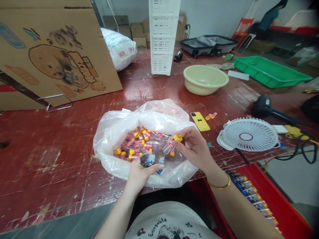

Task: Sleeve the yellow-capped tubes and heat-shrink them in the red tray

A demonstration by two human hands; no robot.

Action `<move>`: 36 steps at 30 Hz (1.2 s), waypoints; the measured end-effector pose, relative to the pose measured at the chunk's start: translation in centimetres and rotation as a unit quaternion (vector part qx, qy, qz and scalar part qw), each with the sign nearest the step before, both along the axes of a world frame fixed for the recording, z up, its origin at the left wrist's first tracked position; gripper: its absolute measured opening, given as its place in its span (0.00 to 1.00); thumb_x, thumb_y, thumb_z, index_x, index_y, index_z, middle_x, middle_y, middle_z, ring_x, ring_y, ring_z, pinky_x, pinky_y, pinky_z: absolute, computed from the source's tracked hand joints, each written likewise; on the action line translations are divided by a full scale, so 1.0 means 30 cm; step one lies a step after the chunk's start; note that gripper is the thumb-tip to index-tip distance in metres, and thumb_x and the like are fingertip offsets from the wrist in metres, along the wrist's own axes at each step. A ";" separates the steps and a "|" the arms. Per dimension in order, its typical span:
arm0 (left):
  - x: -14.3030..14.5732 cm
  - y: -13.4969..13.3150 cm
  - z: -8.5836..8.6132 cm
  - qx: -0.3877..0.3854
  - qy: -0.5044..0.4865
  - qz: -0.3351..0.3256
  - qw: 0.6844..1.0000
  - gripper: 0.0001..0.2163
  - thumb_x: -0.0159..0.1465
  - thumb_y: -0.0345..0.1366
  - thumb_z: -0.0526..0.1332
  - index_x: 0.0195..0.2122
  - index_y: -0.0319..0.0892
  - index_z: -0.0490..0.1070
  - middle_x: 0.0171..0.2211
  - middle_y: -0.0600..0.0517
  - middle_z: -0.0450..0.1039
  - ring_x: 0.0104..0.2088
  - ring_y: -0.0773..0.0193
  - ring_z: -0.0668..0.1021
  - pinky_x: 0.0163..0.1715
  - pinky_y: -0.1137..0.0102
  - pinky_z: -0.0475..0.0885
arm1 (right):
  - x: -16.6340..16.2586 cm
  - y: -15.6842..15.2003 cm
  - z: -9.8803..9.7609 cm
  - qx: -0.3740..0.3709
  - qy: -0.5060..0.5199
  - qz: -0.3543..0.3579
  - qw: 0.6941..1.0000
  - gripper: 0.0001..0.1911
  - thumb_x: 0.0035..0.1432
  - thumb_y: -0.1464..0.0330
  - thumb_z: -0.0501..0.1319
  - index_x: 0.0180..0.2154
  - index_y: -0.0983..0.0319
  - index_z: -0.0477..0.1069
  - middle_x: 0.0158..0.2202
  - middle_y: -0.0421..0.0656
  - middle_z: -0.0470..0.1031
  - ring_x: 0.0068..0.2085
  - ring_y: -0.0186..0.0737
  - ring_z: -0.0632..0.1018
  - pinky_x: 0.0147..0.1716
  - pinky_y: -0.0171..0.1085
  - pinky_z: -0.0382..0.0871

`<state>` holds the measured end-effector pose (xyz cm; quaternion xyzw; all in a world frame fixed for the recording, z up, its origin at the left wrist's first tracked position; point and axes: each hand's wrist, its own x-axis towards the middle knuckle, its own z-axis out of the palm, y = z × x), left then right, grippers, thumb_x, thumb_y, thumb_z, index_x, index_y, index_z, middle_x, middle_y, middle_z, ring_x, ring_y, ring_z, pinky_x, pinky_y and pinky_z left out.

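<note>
A clear plastic bag (112,122) lies wide with its mouth turned back, holding many small clear tubes (139,142) with yellow caps and pink-red labels. My right hand (193,147) pinches one clear tube (169,147) by its yellow-capped end, tilted above the bag's right part. Over the bag's near rim, my left hand (139,172) is closed on small dark and blue printed packets (149,161). How many packets it holds, I cannot tell. The two hands are apart.
Right of the bag are a yellow phone (200,121), a white round fan (249,134) and a black hair dryer (267,108). Behind stand a pale basin (205,79), a green tray (269,71) and a white rack (164,39). A cardboard box (57,53) stands left; a person (270,18) is far right.
</note>
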<state>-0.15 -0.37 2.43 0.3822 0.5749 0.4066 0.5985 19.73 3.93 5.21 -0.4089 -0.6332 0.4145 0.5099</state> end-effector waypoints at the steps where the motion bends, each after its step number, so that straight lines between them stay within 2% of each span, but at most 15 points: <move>1: 0.003 -0.001 0.003 0.009 0.008 -0.003 1.000 0.13 0.42 0.38 0.77 0.22 0.40 0.75 0.18 0.55 0.74 0.20 0.65 0.73 0.23 0.72 0.71 | -0.004 -0.002 0.015 0.024 -0.035 0.004 0.999 0.12 0.58 0.64 0.65 0.37 0.56 0.61 0.36 0.38 0.74 0.34 0.34 0.75 0.33 0.36 0.70; 4: 0.013 -0.001 0.008 0.032 0.033 -0.019 0.999 0.12 0.42 0.36 0.76 0.21 0.40 0.73 0.18 0.56 0.72 0.21 0.66 0.72 0.24 0.72 0.69 | -0.012 0.000 0.040 0.067 -0.137 0.027 0.988 0.09 0.59 0.64 0.64 0.36 0.57 0.64 0.35 0.38 0.74 0.32 0.33 0.73 0.33 0.36 0.67; 7: 0.016 0.000 0.006 0.039 0.038 -0.035 0.998 0.12 0.42 0.35 0.76 0.20 0.41 0.73 0.19 0.56 0.72 0.22 0.66 0.72 0.25 0.72 0.68 | -0.016 0.011 0.039 0.061 -0.168 0.063 0.982 0.08 0.59 0.63 0.63 0.35 0.58 0.66 0.33 0.38 0.73 0.32 0.33 0.72 0.33 0.35 0.67; 9: 0.016 0.002 0.001 0.035 0.034 -0.038 0.998 0.12 0.42 0.36 0.76 0.20 0.41 0.73 0.19 0.56 0.72 0.22 0.66 0.71 0.26 0.72 0.69 | -0.016 0.018 0.030 0.033 -0.147 0.078 0.986 0.09 0.59 0.62 0.64 0.35 0.58 0.66 0.32 0.37 0.72 0.32 0.32 0.72 0.32 0.34 0.67; 12: 0.014 0.004 -0.008 0.035 0.036 -0.034 0.998 0.13 0.41 0.38 0.76 0.20 0.41 0.73 0.19 0.56 0.72 0.22 0.65 0.71 0.26 0.71 0.69 | -0.013 0.021 0.015 0.010 -0.117 0.061 0.991 0.10 0.58 0.62 0.65 0.35 0.58 0.66 0.32 0.37 0.72 0.32 0.32 0.71 0.31 0.34 0.67; 15: 0.015 0.004 -0.012 0.040 0.037 -0.040 0.998 0.13 0.41 0.39 0.76 0.21 0.41 0.74 0.20 0.56 0.72 0.22 0.64 0.72 0.26 0.70 0.69 | -0.010 0.021 0.006 -0.008 -0.125 0.082 0.989 0.10 0.57 0.62 0.65 0.35 0.59 0.67 0.32 0.37 0.71 0.32 0.32 0.72 0.34 0.35 0.68; 18: 0.022 -0.001 -0.010 0.015 0.020 -0.055 0.998 0.14 0.42 0.41 0.76 0.21 0.41 0.74 0.19 0.55 0.73 0.21 0.64 0.73 0.25 0.70 0.70 | -0.011 0.028 -0.013 -0.070 -0.077 0.104 0.989 0.11 0.56 0.61 0.66 0.34 0.59 0.67 0.31 0.37 0.71 0.31 0.32 0.71 0.32 0.35 0.69; 20: 0.029 -0.006 -0.008 -0.007 -0.016 -0.058 0.998 0.14 0.45 0.43 0.75 0.24 0.40 0.76 0.21 0.53 0.76 0.23 0.62 0.76 0.28 0.69 0.72 | -0.016 0.031 -0.038 -0.123 -0.019 0.098 0.987 0.13 0.56 0.60 0.66 0.33 0.59 0.65 0.30 0.36 0.71 0.31 0.32 0.72 0.32 0.35 0.70; 23: 0.045 -0.008 -0.009 -0.050 -0.109 -0.048 0.992 0.17 0.49 0.45 0.74 0.33 0.38 0.79 0.27 0.49 0.80 0.27 0.60 0.80 0.33 0.67 0.75 | -0.029 0.016 -0.084 -0.186 0.040 0.100 0.977 0.15 0.55 0.58 0.67 0.33 0.59 0.64 0.29 0.37 0.71 0.30 0.32 0.74 0.31 0.35 0.72; 25: 0.058 -0.003 -0.011 -0.086 -0.168 -0.030 0.982 0.20 0.48 0.45 0.75 0.36 0.37 0.79 0.29 0.47 0.81 0.28 0.59 0.81 0.32 0.67 0.76 | -0.040 -0.014 -0.113 -0.216 0.066 0.121 0.967 0.16 0.56 0.56 0.64 0.33 0.59 0.64 0.35 0.40 0.72 0.29 0.32 0.74 0.27 0.35 0.73; 28: 0.081 0.012 -0.009 -0.119 -0.215 0.010 0.969 0.21 0.46 0.45 0.76 0.35 0.35 0.79 0.30 0.44 0.81 0.28 0.59 0.81 0.28 0.69 0.76 | -0.061 -0.080 -0.146 -0.189 0.067 0.142 0.969 0.23 0.47 0.57 0.71 0.40 0.58 0.63 0.46 0.44 0.69 0.37 0.35 0.76 0.28 0.35 0.75; 30: 0.096 0.020 -0.006 -0.132 -0.226 0.025 0.965 0.22 0.45 0.46 0.76 0.35 0.34 0.79 0.31 0.43 0.82 0.29 0.59 0.82 0.28 0.69 0.77 | -0.079 -0.121 -0.163 -0.148 0.033 0.128 0.980 0.36 0.38 0.62 0.76 0.47 0.56 0.60 0.49 0.45 0.68 0.43 0.39 0.76 0.34 0.36 0.77; 31: 0.102 0.023 -0.004 -0.138 -0.227 0.026 0.964 0.22 0.45 0.46 0.76 0.35 0.34 0.79 0.31 0.43 0.82 0.29 0.58 0.82 0.28 0.69 0.77 | -0.089 -0.138 -0.172 -0.138 0.014 0.114 0.984 0.40 0.37 0.65 0.76 0.50 0.56 0.58 0.48 0.45 0.68 0.44 0.40 0.76 0.35 0.37 0.77; 36: 0.119 0.025 0.007 -0.135 -0.233 0.018 0.963 0.21 0.47 0.46 0.75 0.34 0.35 0.79 0.28 0.47 0.81 0.27 0.59 0.82 0.27 0.69 0.78 | -0.125 -0.168 -0.201 -0.129 -0.009 0.051 0.990 0.39 0.42 0.73 0.70 0.53 0.54 0.53 0.48 0.46 0.68 0.42 0.40 0.77 0.32 0.37 0.77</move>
